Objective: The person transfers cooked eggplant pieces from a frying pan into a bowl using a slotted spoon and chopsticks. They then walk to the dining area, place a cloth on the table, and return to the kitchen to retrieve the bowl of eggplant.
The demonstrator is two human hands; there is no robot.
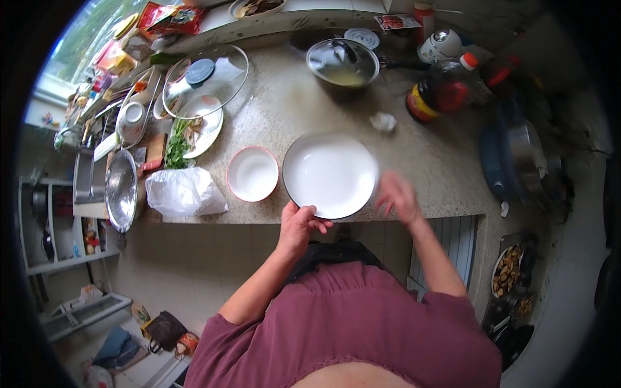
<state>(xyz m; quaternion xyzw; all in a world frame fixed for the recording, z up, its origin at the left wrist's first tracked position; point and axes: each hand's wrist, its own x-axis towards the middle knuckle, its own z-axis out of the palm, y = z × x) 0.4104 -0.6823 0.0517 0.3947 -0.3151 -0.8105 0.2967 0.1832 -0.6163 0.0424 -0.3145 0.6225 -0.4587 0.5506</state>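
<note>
A white plate with a dark rim is held at its near edge by my left hand, thumb on top. Nothing lies on the plate. To its right, my right hand is blurred, fingers spread and apart from the rim, with nothing in it. Just left of the plate stands a white bowl with a red rim, and nothing shows inside it. Farther back on the counter, a dark pan under a glass lid holds pale yellowish liquid. A crumpled white tissue lies between the pan and my right hand.
A plastic bag, a metal basin and an oval plate with green herbs line the left. A large glass lid overhangs that plate. Right stand a dark sauce bottle and a blue cooker. The counter edge runs before me.
</note>
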